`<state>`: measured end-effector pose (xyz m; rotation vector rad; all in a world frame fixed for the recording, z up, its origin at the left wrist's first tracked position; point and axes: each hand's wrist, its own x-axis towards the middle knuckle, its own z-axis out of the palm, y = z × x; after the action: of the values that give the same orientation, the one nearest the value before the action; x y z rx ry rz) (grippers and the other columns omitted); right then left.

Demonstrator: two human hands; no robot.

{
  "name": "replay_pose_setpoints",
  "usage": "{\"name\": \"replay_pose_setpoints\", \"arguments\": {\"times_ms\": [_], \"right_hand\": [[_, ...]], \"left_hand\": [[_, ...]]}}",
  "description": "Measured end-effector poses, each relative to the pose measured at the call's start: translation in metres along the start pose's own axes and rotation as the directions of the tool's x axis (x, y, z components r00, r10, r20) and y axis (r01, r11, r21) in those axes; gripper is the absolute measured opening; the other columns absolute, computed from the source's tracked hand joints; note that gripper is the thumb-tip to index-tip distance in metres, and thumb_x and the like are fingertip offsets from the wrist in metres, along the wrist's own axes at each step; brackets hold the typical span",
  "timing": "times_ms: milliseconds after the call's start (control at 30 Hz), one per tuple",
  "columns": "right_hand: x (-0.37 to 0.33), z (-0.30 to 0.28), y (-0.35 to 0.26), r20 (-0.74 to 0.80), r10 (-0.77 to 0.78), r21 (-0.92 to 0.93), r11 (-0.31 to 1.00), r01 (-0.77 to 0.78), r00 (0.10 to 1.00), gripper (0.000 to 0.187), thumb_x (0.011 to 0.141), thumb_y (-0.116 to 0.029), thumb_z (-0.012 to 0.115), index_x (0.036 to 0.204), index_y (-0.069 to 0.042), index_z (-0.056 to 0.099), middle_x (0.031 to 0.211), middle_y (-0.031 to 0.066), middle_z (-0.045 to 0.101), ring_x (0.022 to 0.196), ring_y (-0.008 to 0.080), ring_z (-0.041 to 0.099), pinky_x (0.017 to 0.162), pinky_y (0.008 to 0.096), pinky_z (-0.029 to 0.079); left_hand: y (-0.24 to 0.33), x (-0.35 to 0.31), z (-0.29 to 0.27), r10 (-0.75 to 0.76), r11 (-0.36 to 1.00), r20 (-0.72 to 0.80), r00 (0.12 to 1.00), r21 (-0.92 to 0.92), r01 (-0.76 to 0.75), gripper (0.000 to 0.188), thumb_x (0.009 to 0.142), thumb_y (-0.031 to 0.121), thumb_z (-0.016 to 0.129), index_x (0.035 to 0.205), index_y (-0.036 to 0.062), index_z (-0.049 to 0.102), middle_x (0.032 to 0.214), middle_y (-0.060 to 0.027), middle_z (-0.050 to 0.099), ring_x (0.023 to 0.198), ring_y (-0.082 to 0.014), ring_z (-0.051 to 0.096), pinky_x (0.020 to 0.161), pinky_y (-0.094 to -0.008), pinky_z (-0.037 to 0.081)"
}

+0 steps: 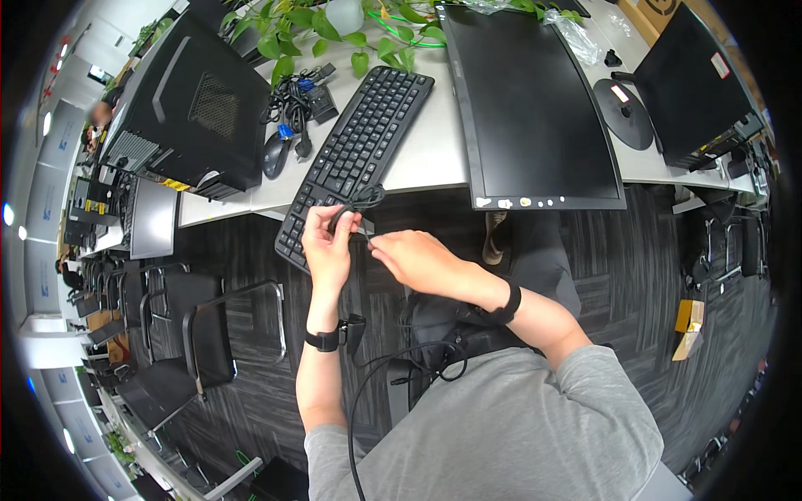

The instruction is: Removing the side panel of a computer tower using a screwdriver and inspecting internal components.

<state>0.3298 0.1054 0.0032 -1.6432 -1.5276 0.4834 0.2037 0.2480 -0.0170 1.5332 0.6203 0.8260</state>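
A bundled black cable (365, 197) is gripped between the thumb and fingers of my left hand (327, 242). Just to its right, my right hand (418, 260) pinches a thin strand that runs toward the bundle; whether this is a tie or the cable's own end I cannot tell. Both hands are close together over the near end of a black keyboard (364, 125), which lies slantwise on the desk and sticks out past its edge. The bundle rests against the keyboard's lower right side.
A black computer tower (188, 108) stands left on the white desk (418, 163), beside a mouse (275, 154) and tangled cables (292, 104). Right are a flat-lying monitor (535, 100), a round stand base (626, 117) and another tower (693, 92). A leafy plant (322, 25) hangs at the back.
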Motion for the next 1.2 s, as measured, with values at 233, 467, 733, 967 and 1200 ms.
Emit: {"name": "replay_pose_setpoints", "arguments": {"times_ms": [233,467,733,967,1200], "right_hand": [[0.048,-0.069,-0.003,-0.242,-0.384,-0.373,0.884,0.28,0.891,0.011,0.089,-0.02,0.074,0.088,-0.009,0.072,0.075,0.0048,0.067,0.074,0.0257,0.07,0.06,0.042,0.054],[0.097,-0.031,0.046,-0.173,-0.053,0.324,0.94,0.108,0.983,0.018,0.09,-0.023,0.075,0.092,-0.006,0.081,0.074,0.0115,0.071,0.069,0.0219,0.069,0.062,0.0354,0.051],[0.032,0.0,0.039,0.088,0.134,0.388,0.908,-0.158,0.987,0.022,0.1,-0.015,0.064,0.106,0.004,0.075,0.074,0.0086,0.069,0.067,0.0134,0.064,0.064,0.0299,0.052],[0.016,-0.027,0.016,-0.029,0.164,0.526,0.841,-0.125,0.986,0.028,0.098,-0.011,0.066,0.122,0.004,0.066,0.094,0.0161,0.073,0.082,0.0248,0.072,0.077,0.0367,0.056],[0.013,-0.046,0.013,-0.051,-0.183,0.327,0.926,0.19,0.982,0.029,0.093,-0.003,0.069,0.122,0.001,0.066,0.101,0.0099,0.071,0.088,0.0197,0.07,0.078,0.0328,0.056]], "left_hand": [[0.022,-0.002,-0.001,-0.055,0.996,0.094,0.994,0.069,0.049,0.017,0.095,-0.002,0.072,0.112,-0.0028,0.067,0.096,-0.0086,0.074,0.082,-0.0115,0.069,0.077,-0.0247,0.056],[0.014,0.001,-0.015,-0.03,0.99,0.234,0.972,-0.127,0.061,0.012,0.098,-0.001,0.07,0.105,-0.0001,0.06,0.098,-0.0099,0.073,0.085,-0.0144,0.07,0.083,-0.0279,0.058],[0.002,0.006,-0.003,-0.102,0.974,-0.108,0.989,-0.214,0.077,0.026,0.102,0.006,0.067,0.126,0.0005,0.058,0.102,-0.0091,0.072,0.091,-0.0117,0.067,0.088,-0.0259,0.055],[0.008,0.006,0.005,-0.151,0.958,-0.053,0.987,-0.254,0.133,0.033,0.108,0.015,0.06,0.137,0.0018,0.062,0.101,-0.0009,0.067,0.091,-0.0067,0.061,0.086,-0.0228,0.051],[0.008,-0.002,0.01,-0.031,0.995,-0.061,0.998,0.093,0.037,0.027,0.106,0.015,0.064,0.128,0.0009,0.068,0.106,-0.0035,0.069,0.094,-0.0096,0.065,0.086,-0.0241,0.052]]}}
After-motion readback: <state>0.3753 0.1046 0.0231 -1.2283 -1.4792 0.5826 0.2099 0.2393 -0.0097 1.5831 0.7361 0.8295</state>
